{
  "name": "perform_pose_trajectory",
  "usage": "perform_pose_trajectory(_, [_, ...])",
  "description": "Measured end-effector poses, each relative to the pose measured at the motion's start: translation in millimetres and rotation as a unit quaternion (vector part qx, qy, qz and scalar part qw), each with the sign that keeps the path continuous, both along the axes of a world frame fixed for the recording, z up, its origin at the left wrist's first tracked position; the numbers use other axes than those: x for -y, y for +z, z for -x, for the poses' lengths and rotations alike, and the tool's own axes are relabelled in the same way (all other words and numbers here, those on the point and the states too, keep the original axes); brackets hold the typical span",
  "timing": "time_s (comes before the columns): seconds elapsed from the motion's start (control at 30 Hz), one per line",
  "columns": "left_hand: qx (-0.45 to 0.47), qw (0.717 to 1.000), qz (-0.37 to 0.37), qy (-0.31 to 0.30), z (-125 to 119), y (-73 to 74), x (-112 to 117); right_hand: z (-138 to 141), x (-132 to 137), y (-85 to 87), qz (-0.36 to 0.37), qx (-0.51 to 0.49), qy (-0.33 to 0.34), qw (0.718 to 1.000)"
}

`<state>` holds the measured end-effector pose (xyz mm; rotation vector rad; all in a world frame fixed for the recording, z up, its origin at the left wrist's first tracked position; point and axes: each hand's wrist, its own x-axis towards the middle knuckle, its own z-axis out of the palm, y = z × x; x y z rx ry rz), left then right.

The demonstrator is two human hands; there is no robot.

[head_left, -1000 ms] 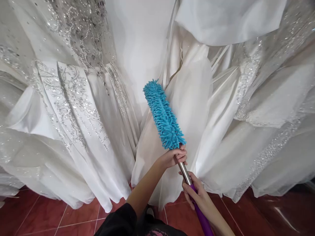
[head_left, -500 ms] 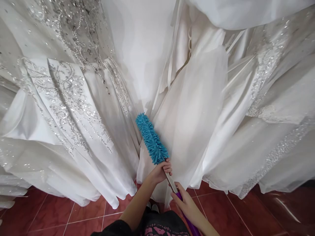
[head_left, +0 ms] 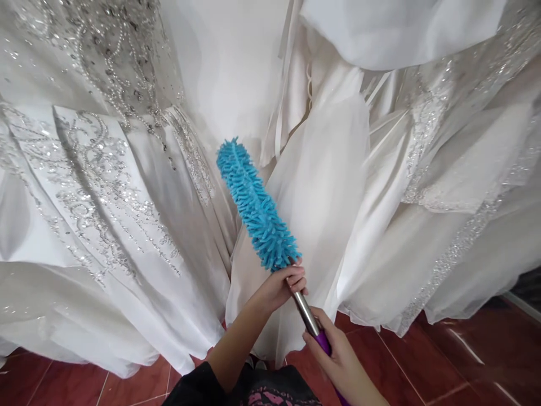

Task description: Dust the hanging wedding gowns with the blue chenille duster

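Observation:
A duster with a blue chenille head (head_left: 257,208), a metal shaft and a purple grip slants up and to the left in front of me. Just below the fluffy head, my left hand (head_left: 284,286) is closed round the metal shaft. Lower down, my right hand (head_left: 333,347) grips the top of the purple handle. Behind the duster hang white dresses, among them a plain tulle skirt (head_left: 321,186) and a beaded satin skirt (head_left: 101,186). Whether the blue head touches the cloth, I cannot tell.
More white gowns fill both sides, including a sequin-trimmed skirt (head_left: 460,248) at right and a pearl-beaded bodice (head_left: 122,56) at upper left. Hems hang close to the red tiled floor (head_left: 135,386). A dark object (head_left: 526,290) shows at the right edge.
The duster's head has risen and looks larger, nearer the camera. Both hands keep their hold on it. The whole view has shifted slightly, with the dresses now further left.

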<state>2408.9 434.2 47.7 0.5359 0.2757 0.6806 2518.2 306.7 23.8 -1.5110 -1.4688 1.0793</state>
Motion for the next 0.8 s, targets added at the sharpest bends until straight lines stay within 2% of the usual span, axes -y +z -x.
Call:
perform_pose_trajectory(0.1, [-0.011, 0.999, -0.034, 0.000, -15, 24.1, -2, -7, -2, 11.8, -0.033, 0.036, -0.043, 0.998])
perform_pose_trajectory(0.2, [-0.027, 0.999, -0.022, 0.042, -25, 30.5, -1, -11, -4, 15.0, -0.049, 0.060, -0.074, 0.994])
perform_pose_trajectory(0.3, [-0.031, 0.997, 0.008, 0.071, -29, 20.7, 2, -12, -5, 7.8, -0.042, 0.068, -0.079, 0.994])
perform_pose_trajectory(0.5, [-0.030, 0.993, 0.081, 0.074, -22, -18.7, 4, -4, -3, -18.7, -0.022, 0.052, -0.054, 0.997])
perform_pose_trajectory(0.6, [-0.028, 0.992, 0.103, 0.069, -17, -33.8, 4, -1, -5, -24.8, -0.018, 0.049, -0.041, 0.998])
perform_pose_trajectory(0.7, [-0.017, 0.993, 0.099, 0.070, -12, -40.4, 3, 0, -9, -24.6, -0.013, 0.067, -0.012, 0.998])
perform_pose_trajectory(0.8, [0.001, 0.994, 0.086, 0.073, -7, -39.0, 0, 3, -12, -22.5, -0.009, 0.064, 0.005, 0.998])
